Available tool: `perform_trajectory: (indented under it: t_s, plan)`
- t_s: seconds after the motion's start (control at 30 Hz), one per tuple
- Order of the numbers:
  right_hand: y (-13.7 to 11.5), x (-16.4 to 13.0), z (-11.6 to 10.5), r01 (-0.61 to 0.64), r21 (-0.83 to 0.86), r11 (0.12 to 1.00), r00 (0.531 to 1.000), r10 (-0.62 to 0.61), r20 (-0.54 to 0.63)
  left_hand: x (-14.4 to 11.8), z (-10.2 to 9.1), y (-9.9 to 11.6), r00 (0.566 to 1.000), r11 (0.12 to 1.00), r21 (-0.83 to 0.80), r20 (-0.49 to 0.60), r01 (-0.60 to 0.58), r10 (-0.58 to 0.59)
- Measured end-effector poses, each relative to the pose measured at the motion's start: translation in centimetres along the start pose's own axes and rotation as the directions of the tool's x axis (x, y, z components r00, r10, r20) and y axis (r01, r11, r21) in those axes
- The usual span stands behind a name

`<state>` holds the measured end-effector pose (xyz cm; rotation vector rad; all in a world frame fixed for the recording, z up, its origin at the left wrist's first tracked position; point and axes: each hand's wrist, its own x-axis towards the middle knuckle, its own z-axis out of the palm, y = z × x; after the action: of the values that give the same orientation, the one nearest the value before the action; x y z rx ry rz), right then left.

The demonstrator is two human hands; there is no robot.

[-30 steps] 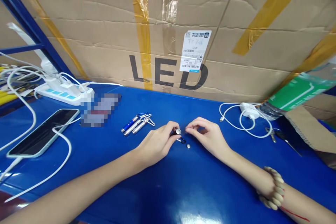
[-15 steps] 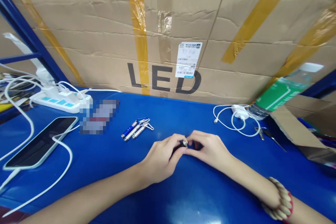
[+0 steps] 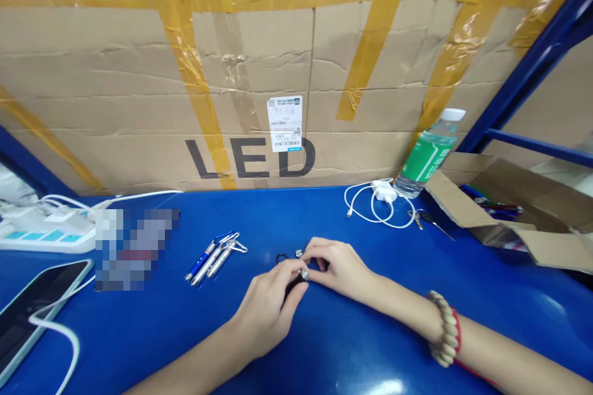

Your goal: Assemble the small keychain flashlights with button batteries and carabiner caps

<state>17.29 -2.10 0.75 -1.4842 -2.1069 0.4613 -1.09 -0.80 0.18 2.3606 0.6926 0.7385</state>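
Observation:
My left hand (image 3: 273, 299) is closed around a small black keychain flashlight (image 3: 291, 284), most of it hidden by my fingers. Its silver end (image 3: 304, 274) points out between thumb and forefinger. Touching or almost touching that hand, my right hand (image 3: 340, 265) has thumb and fingers pinched together; what they grip, if anything, is hidden. Just past the fingertips show a small silver piece (image 3: 299, 253) and a black loop (image 3: 281, 257). To the left lie a blue keychain flashlight (image 3: 200, 263) and two silver ones (image 3: 217, 259), with carabiner clips.
A large taped carton (image 3: 259, 74) stands along the back of the blue table (image 3: 361, 345). At right are a water bottle (image 3: 426, 157), a white charger (image 3: 383, 191), scissors or keys (image 3: 430, 222) and an open box (image 3: 486, 191). A phone (image 3: 41, 308) and a power strip (image 3: 50, 237) are at left.
The camera view has swung right and up, so everything sits further left in it. Both hands stay together; a silver piece and a black loop now show beyond the fingertips.

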Motion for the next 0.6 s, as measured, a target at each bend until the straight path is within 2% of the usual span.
perform_trajectory:
  t_s: [0.13,0.33,0.6]
  plan:
    - [0.4,0.0,0.7,-0.007,0.038,0.999,0.998,0.010,-0.062,0.2,0.1,-0.2,1.000,1.000,-0.001,-0.004,0.001,-0.001]
    - [1.0,-0.3,1.0,-0.004,0.081,0.997,0.996,0.012,-0.093,0.2,0.0,-0.1,1.000,0.999,-0.048,0.029,0.009,-0.007]
    - [0.2,-1.5,1.3,-0.028,0.041,0.999,0.994,0.033,-0.104,0.0,-0.1,-0.1,0.976,0.954,-0.202,0.045,0.220,-0.215]
